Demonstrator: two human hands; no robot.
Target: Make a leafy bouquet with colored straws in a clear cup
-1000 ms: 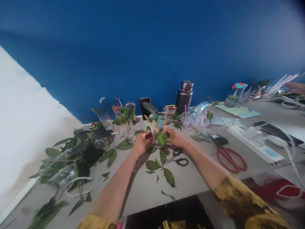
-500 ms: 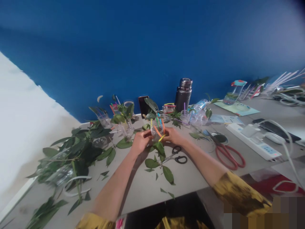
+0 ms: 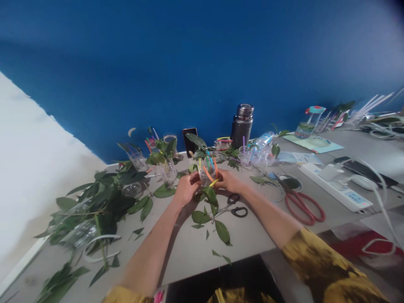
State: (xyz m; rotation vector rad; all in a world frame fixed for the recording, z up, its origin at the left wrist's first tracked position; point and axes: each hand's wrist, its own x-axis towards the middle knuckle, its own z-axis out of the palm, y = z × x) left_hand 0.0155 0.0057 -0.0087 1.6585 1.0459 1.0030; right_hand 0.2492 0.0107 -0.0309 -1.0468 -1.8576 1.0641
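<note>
Blue wall (image 3: 158, 71) behind a grey desk (image 3: 192, 248); at centre, the left hand (image 3: 187, 188) and right hand (image 3: 229, 181) grasp a clear plastic cup (image 3: 207, 176) holding coloured straws (image 3: 207, 168), just above black-handled scissors (image 3: 232, 206) among loose leaves (image 3: 200, 217).

a grey table (image 3: 186, 252) holds leafy cuttings (image 3: 101, 202), red scissors (image 3: 303, 208), a power strip (image 3: 334, 187).

And look at that colour: a deep blue wall (image 3: 202, 71) fills the top, while orange, yellow and blue straws (image 3: 206, 171) burst from a clear plastic cup (image 3: 206, 179)! Dark green leaves (image 3: 104, 202) sprawl across the pale grey surface (image 3: 189, 252), vivid red scissor handles (image 3: 304, 209) blaze on the right, black scissor handles (image 3: 239, 211) answer them nearer the middle, and there's a mustard-yellow sleeve (image 3: 318, 265) blotched with dark brown!
</note>
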